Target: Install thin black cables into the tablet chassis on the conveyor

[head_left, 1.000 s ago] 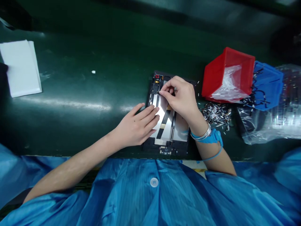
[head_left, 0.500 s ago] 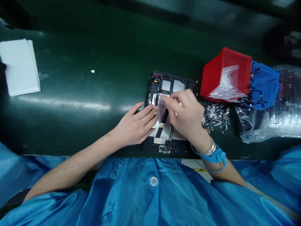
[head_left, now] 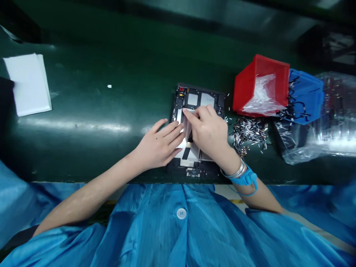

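An opened tablet [head_left: 193, 99] lies on the bench, its dark frame, pale battery panels and small circuit parts exposed. My left hand [head_left: 160, 145] rests with fingers spread over its left side, fingertips on the pale inner surface. Above the middle of the tablet is my right hand [head_left: 210, 128], its index finger stretched to a spot by the left battery edge and its other fingers curled in. Whatever those curled fingers hold, if anything, is hidden. A black ribbon cable [head_left: 187, 152] runs below the hands. A blue wrist strap [head_left: 247, 178] circles my right wrist.
To the right stand a red bin [head_left: 244, 87] with clear plastic bags and a blue bin [head_left: 313, 98] with black cables. Many small metal parts [head_left: 250, 131] lie heaped before them, beside clear plastic packaging [head_left: 319, 139]. White sheets [head_left: 27, 85] lie far left.
My right hand has shifted left and its index finger now reaches down onto the tablet. The left hand stays nearly in place. The whole view has shifted slightly.
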The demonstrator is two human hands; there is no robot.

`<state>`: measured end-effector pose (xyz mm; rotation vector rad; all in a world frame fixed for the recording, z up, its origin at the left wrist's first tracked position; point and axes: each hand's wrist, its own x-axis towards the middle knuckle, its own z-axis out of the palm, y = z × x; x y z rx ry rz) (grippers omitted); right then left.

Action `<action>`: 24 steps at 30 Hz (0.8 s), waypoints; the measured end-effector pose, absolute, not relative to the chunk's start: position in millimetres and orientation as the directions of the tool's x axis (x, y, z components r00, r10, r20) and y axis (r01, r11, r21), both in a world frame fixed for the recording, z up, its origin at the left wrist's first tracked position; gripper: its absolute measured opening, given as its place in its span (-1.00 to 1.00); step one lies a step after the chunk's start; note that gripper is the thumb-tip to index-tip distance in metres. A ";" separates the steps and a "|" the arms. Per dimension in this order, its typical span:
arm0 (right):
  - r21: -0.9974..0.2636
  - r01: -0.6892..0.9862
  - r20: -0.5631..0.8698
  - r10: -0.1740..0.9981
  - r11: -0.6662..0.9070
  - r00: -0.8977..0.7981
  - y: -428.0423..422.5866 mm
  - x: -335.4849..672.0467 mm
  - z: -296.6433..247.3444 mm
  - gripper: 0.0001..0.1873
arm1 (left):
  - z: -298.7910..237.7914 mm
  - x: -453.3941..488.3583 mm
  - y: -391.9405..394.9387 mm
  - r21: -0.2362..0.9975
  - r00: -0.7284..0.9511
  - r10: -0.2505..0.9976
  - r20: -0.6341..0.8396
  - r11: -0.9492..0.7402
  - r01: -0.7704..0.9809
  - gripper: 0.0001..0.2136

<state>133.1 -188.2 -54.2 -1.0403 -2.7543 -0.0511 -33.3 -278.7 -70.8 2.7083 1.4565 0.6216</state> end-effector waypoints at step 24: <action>-0.240 0.906 0.280 0.919 0.348 -0.279 -257.1 214.8 -65.6 -0.60 | -74.6 -31.2 -321.5 0.356 0.070 0.950 0.303 -0.181 0.917 -0.60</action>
